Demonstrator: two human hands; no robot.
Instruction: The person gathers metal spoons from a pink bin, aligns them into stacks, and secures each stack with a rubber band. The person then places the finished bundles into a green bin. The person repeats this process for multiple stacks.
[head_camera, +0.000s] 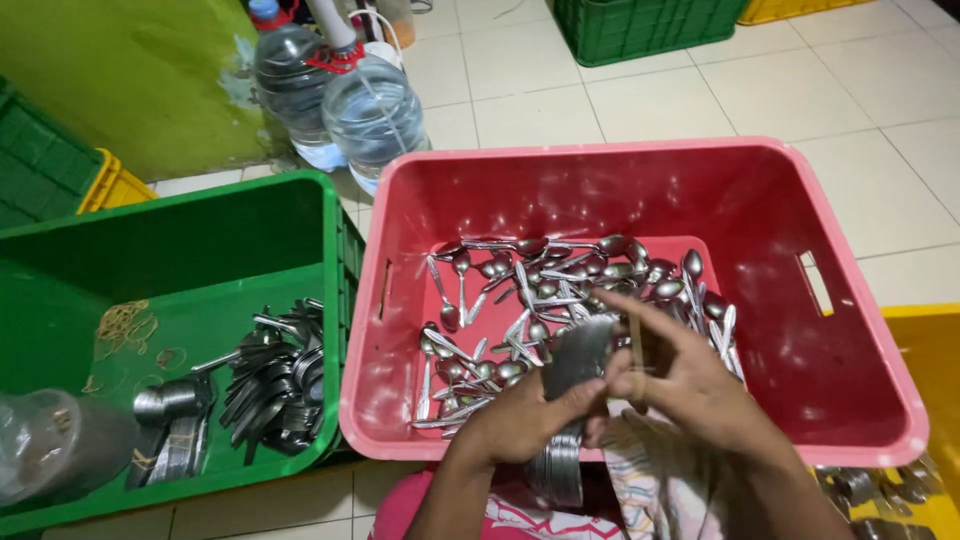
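Shiny stacked spoon bundle (570, 400), gripped by left hand (520, 420), right hand (690, 385)

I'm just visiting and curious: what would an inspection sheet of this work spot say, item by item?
Surface: pale tiled floor; crates stand on it.
Job's things: a stacked bundle of spoons held over the red crate, which holds loose spoons.
Clutter: green crate at the left with banded spoon bundles, loose rubber bands and a clear plastic bag; yellow crate at the right.
Grips: left hand clasps the bundle; right hand stretches a rubber band by its top.
Cables: nothing seen.
Surroundings: two large water bottles, a green wall, another green crate behind.
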